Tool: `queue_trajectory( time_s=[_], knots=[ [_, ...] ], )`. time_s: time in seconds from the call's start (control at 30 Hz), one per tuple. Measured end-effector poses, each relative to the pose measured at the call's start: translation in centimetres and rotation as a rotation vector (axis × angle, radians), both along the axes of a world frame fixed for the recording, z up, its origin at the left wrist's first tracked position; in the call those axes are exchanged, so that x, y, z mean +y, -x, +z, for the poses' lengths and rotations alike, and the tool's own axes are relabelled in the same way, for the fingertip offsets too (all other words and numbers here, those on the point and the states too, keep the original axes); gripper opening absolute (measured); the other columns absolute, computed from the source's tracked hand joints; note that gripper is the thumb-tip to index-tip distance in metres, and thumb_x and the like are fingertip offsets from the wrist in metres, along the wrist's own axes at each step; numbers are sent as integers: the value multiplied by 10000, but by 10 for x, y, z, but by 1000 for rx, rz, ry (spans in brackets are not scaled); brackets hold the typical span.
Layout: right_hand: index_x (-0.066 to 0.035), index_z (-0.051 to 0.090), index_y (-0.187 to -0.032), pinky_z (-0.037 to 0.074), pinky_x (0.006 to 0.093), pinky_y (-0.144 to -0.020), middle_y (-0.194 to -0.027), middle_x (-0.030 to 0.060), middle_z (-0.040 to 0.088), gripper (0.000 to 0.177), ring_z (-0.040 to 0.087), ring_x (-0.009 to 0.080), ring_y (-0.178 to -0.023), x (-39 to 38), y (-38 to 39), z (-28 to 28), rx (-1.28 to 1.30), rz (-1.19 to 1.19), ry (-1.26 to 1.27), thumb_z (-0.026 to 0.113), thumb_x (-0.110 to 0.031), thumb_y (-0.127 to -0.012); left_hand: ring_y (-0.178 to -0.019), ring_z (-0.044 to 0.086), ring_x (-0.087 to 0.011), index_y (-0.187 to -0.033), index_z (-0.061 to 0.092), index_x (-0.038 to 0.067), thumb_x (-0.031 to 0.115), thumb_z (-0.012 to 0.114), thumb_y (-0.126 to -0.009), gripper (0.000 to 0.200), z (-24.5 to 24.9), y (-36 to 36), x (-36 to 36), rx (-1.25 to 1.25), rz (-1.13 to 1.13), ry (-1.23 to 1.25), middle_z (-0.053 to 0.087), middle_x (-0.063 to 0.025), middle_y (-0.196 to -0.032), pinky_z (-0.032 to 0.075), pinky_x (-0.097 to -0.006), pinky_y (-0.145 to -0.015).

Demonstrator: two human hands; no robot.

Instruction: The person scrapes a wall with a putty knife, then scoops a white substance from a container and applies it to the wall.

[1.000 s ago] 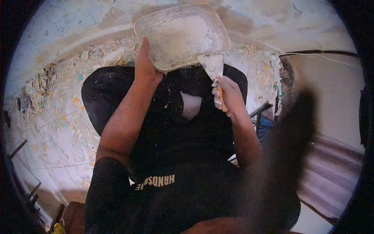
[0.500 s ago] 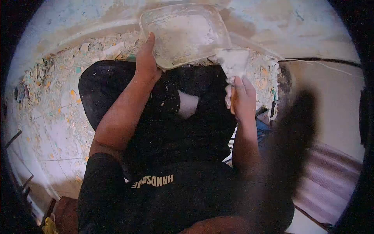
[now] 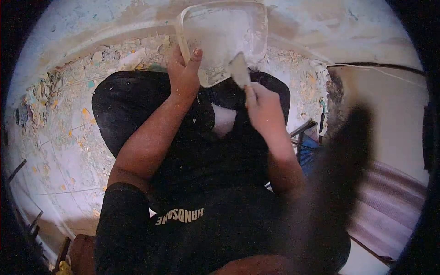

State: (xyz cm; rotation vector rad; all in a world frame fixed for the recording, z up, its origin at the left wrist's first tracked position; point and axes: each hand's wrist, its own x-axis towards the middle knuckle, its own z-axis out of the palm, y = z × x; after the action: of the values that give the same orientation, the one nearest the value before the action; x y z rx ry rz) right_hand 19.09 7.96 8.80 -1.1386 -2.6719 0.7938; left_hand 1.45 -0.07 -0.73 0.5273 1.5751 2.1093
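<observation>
My left hand point(image 3: 185, 75) grips the near left rim of a clear plastic tub point(image 3: 182, 36), thumb over the edge. The tub is tilted toward me above my crossed legs, its inside smeared with whitish paste. A putty knife point(image 3: 240, 71) with an orange-brown handle is in my right hand point(image 3: 264, 103), fingers closed round the handle. Its blade overlaps the tub's near right side, and pale paste coats the metal.
Paint flakes and scraps point(image 3: 50, 105) cover the tiled floor around my legs. A patchy wall point(image 3: 311, 27) rises in front. On the right lie a striped cloth point(image 3: 389, 206) and a blue item with dark bars point(image 3: 307, 149). A blurred dark shape point(image 3: 350, 169) hangs close to the camera.
The putty knife has swung left from beside the tub to over its near side, its blade turned more edge-on. My left hand and the tub have shifted slightly right, the tub tilting more.
</observation>
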Motion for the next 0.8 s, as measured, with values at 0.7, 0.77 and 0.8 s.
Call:
queue_trajectory(
  time_s=[0.7,0.77,0.8],
  knots=[
    [10,661,-1008,451,289,-489,-692,69,635,224,571,116,-522,-14,11,13,118,40,275,548,-183,-1006,-1189,595,-326,-1443,342,22,345,525,-1015,566,5,-2,-2,-411,-240,-369,544,-175,-1329,536,-476,-979],
    [17,662,-965,471,329,-525,-685,100,639,227,602,165,-534,-14,12,11,77,80,206,555,-182,-994,-1181,598,-320,-1433,349,10,377,534,-1009,591,2,-1,-1,-323,-220,-322,550,-174,-1320,538,-459,-966],
    [21,652,-932,478,359,-565,-695,135,640,230,629,225,-571,-16,13,12,92,121,160,554,-180,-983,-1181,598,-320,-1433,349,10,377,534,-1009,591,6,-2,-2,-318,-229,-318,550,-174,-1320,538,-459,-966]
  ],
)
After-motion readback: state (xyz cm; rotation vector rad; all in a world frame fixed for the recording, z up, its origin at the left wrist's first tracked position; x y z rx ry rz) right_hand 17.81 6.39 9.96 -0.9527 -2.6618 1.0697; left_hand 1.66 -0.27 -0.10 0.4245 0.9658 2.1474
